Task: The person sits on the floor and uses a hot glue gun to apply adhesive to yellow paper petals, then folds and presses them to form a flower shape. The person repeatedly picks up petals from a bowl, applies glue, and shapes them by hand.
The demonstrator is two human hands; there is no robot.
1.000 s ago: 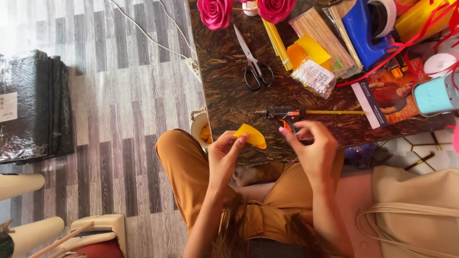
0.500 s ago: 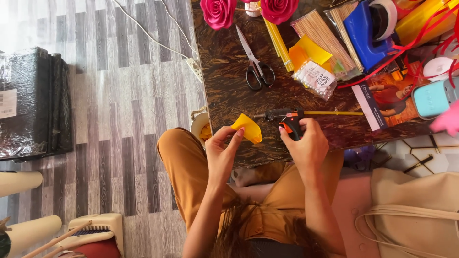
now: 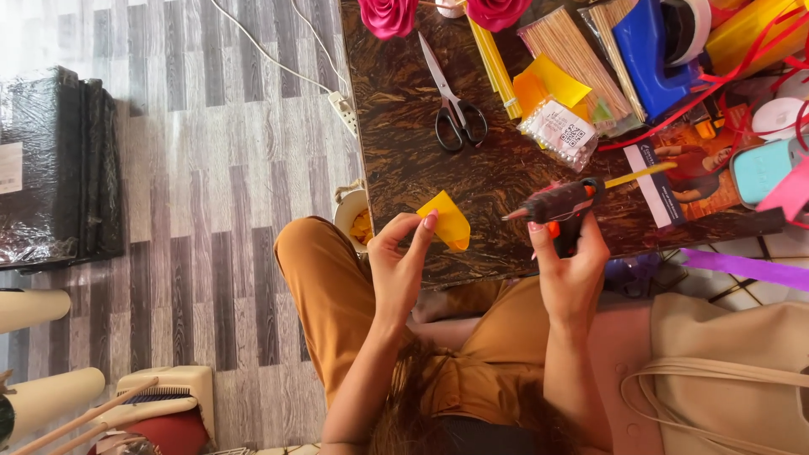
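Note:
My left hand [image 3: 403, 265] pinches a small yellow paper petal [image 3: 447, 221] by its lower edge, holding it over the near edge of the dark patterned table [image 3: 396, 126]. My right hand [image 3: 571, 261] grips a black glue gun [image 3: 556, 206] with an orange trigger, its nozzle pointing left toward the petal with a small gap between them. A yellow glue stick pokes out of the gun's back. I sit with orange trousers below the table.
On the table lie black-handled scissors [image 3: 455, 114], two pink paper roses [image 3: 388, 15], yellow paper sheets [image 3: 548, 84], a bundle of wooden sticks [image 3: 573, 59], a blue tape dispenser [image 3: 653, 46], ribbons and a bead packet [image 3: 560, 133]. A power strip [image 3: 344, 109] lies on the striped floor.
My right hand has lifted the glue gun off the table and turned its nozzle toward the petal. The left hand has shifted the petal slightly and holds it more upright.

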